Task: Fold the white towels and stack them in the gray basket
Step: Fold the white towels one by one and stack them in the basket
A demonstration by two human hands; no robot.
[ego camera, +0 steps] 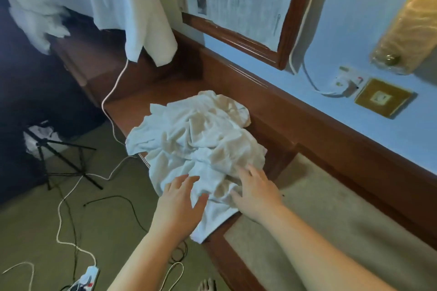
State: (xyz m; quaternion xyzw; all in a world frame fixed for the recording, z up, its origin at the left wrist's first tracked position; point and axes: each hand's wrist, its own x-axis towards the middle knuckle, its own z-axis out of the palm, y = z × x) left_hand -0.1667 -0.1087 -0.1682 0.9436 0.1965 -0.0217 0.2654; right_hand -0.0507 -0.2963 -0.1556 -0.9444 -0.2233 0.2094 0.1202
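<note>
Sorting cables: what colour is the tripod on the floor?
Black; the tripod shows in the head view, at left.

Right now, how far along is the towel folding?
Barely started. Nothing looks done: the white towels lie in a crumpled heap on the wooden bench, none folded. In hand: the left hand and right hand reach onto the near edge of the heap with fingers spread, gripping nothing yet. Left: folding every towel and stacking them; no gray basket shows in this view.
</note>
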